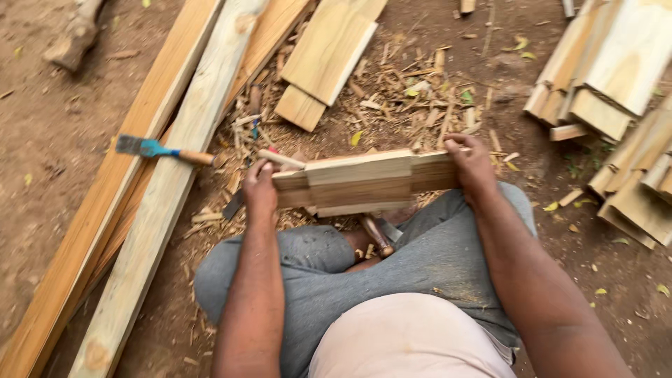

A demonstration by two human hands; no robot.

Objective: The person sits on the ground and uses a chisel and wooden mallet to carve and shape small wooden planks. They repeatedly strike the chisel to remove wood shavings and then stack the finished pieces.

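Both hands clasp a stack of short wooden boards, its long axis running across between them: left hand closed on one end, right hand on the other. A blue-handled chisel lies beyond the left hand, nearer that side

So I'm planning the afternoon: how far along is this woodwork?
Done: wood chips and offcuts litter the ground, so much cutting has happened, and cut boards are stacked to the right. In hand: the left hand and right hand grip the ends of a bundle of short boards. Left: the long planks lie uncut, a chisel resting on them.
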